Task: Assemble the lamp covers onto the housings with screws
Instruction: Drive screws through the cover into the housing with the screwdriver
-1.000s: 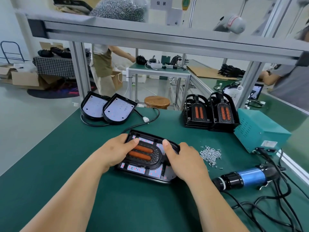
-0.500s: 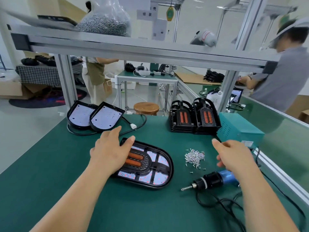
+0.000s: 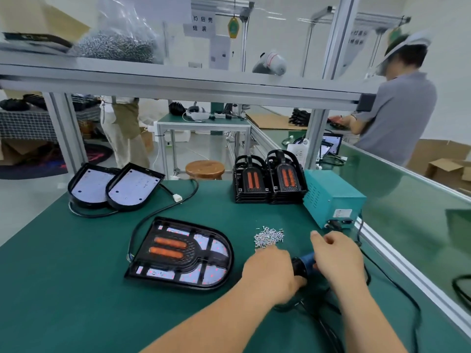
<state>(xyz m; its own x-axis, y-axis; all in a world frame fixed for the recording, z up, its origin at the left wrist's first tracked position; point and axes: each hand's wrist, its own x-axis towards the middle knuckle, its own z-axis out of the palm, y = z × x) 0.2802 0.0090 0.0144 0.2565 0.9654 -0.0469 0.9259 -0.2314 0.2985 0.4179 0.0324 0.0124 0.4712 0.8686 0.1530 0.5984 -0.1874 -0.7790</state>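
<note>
A black lamp housing with its cover (image 3: 183,253) lies flat on the green mat, two orange strips showing, and neither hand touches it. To its right is a small pile of screws (image 3: 269,236). My right hand (image 3: 336,256) grips the blue body of the electric screwdriver (image 3: 304,263). My left hand (image 3: 270,271) is back-up between the screw pile and the screwdriver's black nose. Its fingers are hidden, so what they hold is unclear.
Two open housings (image 3: 112,187) with cables sit back left. Two stacks of covers (image 3: 267,179) stand at the back, beside a teal power box (image 3: 331,197). Black cables (image 3: 397,291) trail on the right. A person (image 3: 397,113) works at the adjacent bench.
My left hand left the lamp cover and moved right to the screws and screwdriver. My right hand came down onto the screwdriver and took hold of it.
</note>
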